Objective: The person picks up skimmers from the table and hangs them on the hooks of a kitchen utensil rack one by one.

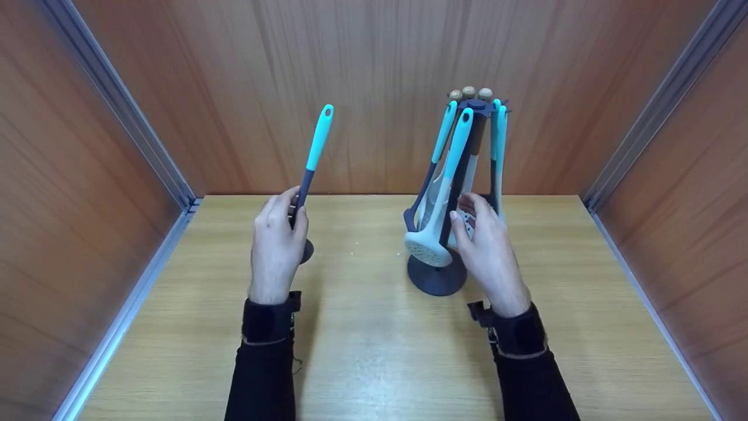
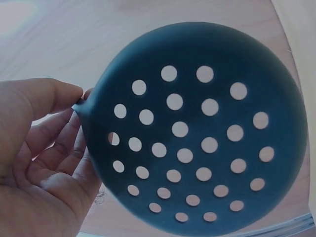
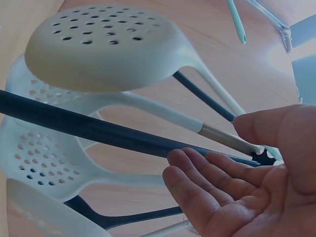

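Observation:
My left hand [image 1: 276,240] pinches a dark skimmer [image 2: 197,47] by its neck. Its turquoise handle [image 1: 320,137] points upward, and its round, holed head faces the camera in the left wrist view. On the right, my right hand [image 1: 491,251] is beside a utensil stand [image 1: 435,282], thumb and fingers apart. In the right wrist view its fingertips lie close to the stand's dark pole [image 3: 94,126]; whether they touch it I cannot tell. A pale skimmer [image 1: 428,248] with a turquoise handle hangs at the stand's front.
More utensils hang around the stand, among them a dark one [image 1: 412,216] on its left and a pale holed one [image 3: 42,160]. Wooden panels [image 1: 350,70] enclose the table [image 1: 362,327] at the back and both sides, with metal rails [image 1: 125,318] along the side edges.

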{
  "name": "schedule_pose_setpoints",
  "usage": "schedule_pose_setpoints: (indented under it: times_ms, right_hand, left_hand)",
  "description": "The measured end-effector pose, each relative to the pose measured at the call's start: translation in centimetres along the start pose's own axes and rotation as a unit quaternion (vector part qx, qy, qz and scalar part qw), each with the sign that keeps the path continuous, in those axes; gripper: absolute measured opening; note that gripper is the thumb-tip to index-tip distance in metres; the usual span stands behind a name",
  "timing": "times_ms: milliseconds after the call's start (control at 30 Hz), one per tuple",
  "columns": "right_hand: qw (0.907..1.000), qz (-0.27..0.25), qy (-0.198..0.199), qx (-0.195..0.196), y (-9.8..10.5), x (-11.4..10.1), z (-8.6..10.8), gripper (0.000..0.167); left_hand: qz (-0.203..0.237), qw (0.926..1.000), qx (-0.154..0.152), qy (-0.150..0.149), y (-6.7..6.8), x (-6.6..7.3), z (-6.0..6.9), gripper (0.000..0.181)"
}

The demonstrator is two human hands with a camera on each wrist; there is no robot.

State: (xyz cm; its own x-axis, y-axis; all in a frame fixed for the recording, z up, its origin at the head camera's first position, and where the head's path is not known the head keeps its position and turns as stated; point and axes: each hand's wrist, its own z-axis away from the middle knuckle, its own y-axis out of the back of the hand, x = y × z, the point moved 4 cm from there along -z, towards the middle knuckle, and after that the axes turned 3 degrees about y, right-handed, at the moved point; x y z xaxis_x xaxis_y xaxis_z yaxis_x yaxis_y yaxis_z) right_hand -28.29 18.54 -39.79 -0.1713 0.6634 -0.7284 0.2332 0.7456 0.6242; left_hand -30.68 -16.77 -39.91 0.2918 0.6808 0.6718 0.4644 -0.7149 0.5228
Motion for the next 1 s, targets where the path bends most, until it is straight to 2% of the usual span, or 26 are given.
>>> schedule_pose_setpoints:
  times_ms: [433, 733, 1000]
  right_hand:
    - [0.9991, -0.019, 0.025, 0.028, 0.8, -1.5, 1.0, 0.05]
    - [0.9978, -0.029, 0.039, 0.044, 1.1, -2.0, 1.6, 0.045]
    - [0.9953, -0.033, 0.07, 0.058, 1.2, -2.5, 2.1, 0.042]
  left_hand:
    - [0.016, 0.9998, -0.007, -0.005, -0.3, 2.4, 0.5, 0.035]
    - [0.036, 0.9991, -0.013, -0.018, -0.9, 4.1, 1.1, 0.031]
    - [0.05, 0.9978, -0.025, -0.036, -1.6, 5.1, 1.9, 0.028]
